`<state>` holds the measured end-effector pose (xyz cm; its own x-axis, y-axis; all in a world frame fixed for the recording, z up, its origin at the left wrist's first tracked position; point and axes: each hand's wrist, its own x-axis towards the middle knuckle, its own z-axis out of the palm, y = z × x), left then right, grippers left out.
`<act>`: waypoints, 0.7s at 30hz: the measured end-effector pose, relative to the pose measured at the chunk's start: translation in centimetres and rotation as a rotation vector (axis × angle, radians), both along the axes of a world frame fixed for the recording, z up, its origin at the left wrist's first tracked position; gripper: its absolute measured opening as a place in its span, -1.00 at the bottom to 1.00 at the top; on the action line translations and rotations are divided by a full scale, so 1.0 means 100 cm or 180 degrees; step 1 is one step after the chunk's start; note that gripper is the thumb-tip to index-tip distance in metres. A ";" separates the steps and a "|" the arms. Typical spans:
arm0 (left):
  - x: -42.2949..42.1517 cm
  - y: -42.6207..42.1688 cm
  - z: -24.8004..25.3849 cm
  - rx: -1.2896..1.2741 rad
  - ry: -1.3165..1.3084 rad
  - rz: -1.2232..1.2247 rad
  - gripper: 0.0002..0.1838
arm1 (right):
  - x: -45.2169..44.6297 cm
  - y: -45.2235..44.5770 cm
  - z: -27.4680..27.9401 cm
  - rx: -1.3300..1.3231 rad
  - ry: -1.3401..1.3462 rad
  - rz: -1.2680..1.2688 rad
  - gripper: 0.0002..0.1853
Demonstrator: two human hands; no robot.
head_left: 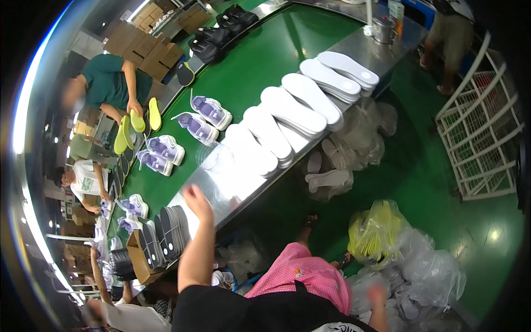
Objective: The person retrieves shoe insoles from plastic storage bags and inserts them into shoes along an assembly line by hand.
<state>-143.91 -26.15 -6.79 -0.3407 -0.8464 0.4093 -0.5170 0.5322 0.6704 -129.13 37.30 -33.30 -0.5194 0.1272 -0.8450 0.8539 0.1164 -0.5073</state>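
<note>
Left fingers (191,193) near stacked dark insoles (171,231)

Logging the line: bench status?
Left hand over shiny metal counter, right hand near clear plastic bags; no grip visible. White foot-shaped insoles stacked. Clear film near left hand.

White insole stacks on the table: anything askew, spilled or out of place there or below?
The white insole stacks look slightly askew: they slant unevenly, some overlapping their neighbours. Below, clear bags slump loosely on the green floor, possibly just storage. I see no spill or clear damage.
</note>
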 end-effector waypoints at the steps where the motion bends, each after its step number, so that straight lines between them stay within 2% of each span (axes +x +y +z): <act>1: -0.031 -0.029 0.016 -0.0148 0.0726 -0.0251 -0.69 | 0.005 -0.001 -0.001 0.0113 -0.0128 0.0037 -0.87; 2: -0.055 -0.063 0.036 -0.0088 0.0302 -0.0451 -0.68 | 0.011 -0.004 -0.006 0.0249 -0.0275 0.0105 -0.86; 4: -0.110 -0.133 0.040 0.0280 -0.0870 -0.0213 -0.47 | 0.028 -0.005 -0.017 0.0661 -0.0659 0.0677 -0.84; 5: -0.141 -0.163 0.037 0.0498 -0.1412 -0.0114 -0.37 | 0.036 -0.005 -0.023 0.0961 -0.0869 0.1535 -0.84; 7: -0.192 -0.189 0.024 0.0134 -0.2203 -0.0149 -0.21 | 0.045 -0.006 -0.023 0.1426 -0.1234 0.4173 -0.82; 8: -0.212 -0.195 0.016 0.0333 -0.2484 -0.0100 -0.21 | 0.049 -0.010 -0.026 0.1370 -0.1361 0.4886 -0.81; 9: -0.226 -0.195 0.009 0.0556 -0.2770 -0.0055 -0.21 | 0.070 -0.001 -0.035 0.1103 -0.1041 0.4285 -0.81; 10: -0.236 -0.193 0.007 0.1116 -0.2819 -0.0218 -0.22 | 0.092 0.008 -0.043 0.0783 -0.0732 0.3720 -0.81; 12: -0.245 -0.249 -0.044 0.0825 -0.2414 -0.0254 -0.34 | 0.066 -0.031 -0.007 0.0408 -0.1078 0.1815 -0.84; 13: -0.241 -0.260 -0.051 0.0800 -0.2253 -0.0144 -0.39 | 0.055 -0.047 0.006 0.0157 -0.1162 0.1054 -0.85; 14: -0.232 -0.278 -0.049 0.0819 -0.2041 -0.0347 -0.46 | 0.042 -0.060 0.012 -0.0017 -0.1116 0.0684 -0.85; 15: -0.220 -0.310 -0.062 0.0830 -0.1389 -0.0088 -0.48 | 0.006 -0.096 0.056 -0.0168 -0.1658 -0.0540 -0.84; 16: -0.202 -0.319 -0.043 0.0921 -0.1040 -0.0344 -0.50 | -0.012 -0.113 0.069 -0.0138 -0.1709 -0.0497 -0.84; 18: -0.165 -0.286 0.032 0.1701 -0.0002 -0.0429 -0.66 | -0.034 -0.129 0.086 0.0439 -0.1560 -0.0135 -0.82; 19: -0.140 -0.282 0.059 0.2008 0.0209 -0.0655 -0.71 | -0.037 -0.126 0.081 0.0547 -0.1507 0.0055 -0.82; 20: -0.116 -0.258 0.088 0.1752 0.0005 -0.1044 -0.73 | -0.040 -0.122 0.074 0.0521 -0.1450 0.0227 -0.83; 21: -0.089 -0.250 0.097 0.1440 -0.0047 -0.1032 -0.74 | -0.045 -0.118 0.066 0.0471 -0.1370 0.0374 -0.84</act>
